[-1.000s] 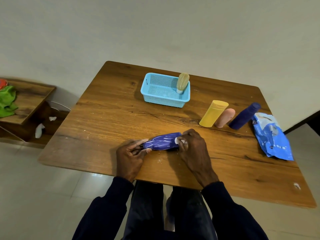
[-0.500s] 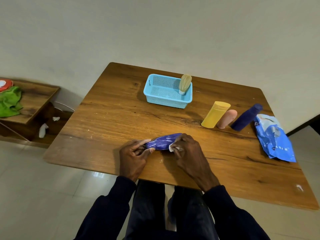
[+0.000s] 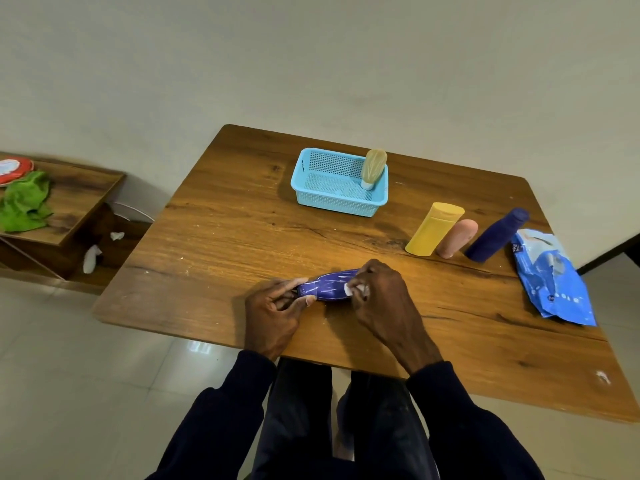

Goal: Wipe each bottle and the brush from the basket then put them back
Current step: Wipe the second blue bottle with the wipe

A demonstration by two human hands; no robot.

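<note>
A purple bottle [image 3: 327, 289] lies on its side near the front edge of the table [image 3: 225, 237], between both hands; the left hand [image 3: 273, 313] is closed on its left end, thumb and fingers pinching it so that it cannot roll or slide, while the right hand [image 3: 381, 303] is curled over its right end with a small white wipe [image 3: 355, 289] pressed under the fingertips against the bottle's surface; laying the bottle flat, I judge, lets the table take its weight, so one hand need only steady it while the other rubs along its length.

The light blue basket [image 3: 337, 202] sits well back, toward the far edge, out of the working space; in it only the brush [image 3: 373, 168] shows, upright in the right corner with its bristles up, seemingly not yet taken out.

To the right, three more bottles stand in a row, touching or nearly so: a yellow bottle [image 3: 434, 228], a pink bottle [image 3: 456, 238] and a dark blue bottle [image 3: 495, 235]; whether they are already wiped or waiting cannot be told from here. Just beside the dark blue one lies a blue wipes packet [image 3: 550, 275], near the right hand, presumably so a fresh wipe is easy to pull.

The task looks part-way through; nothing wiped has visibly gone back into the basket yet.
</note>
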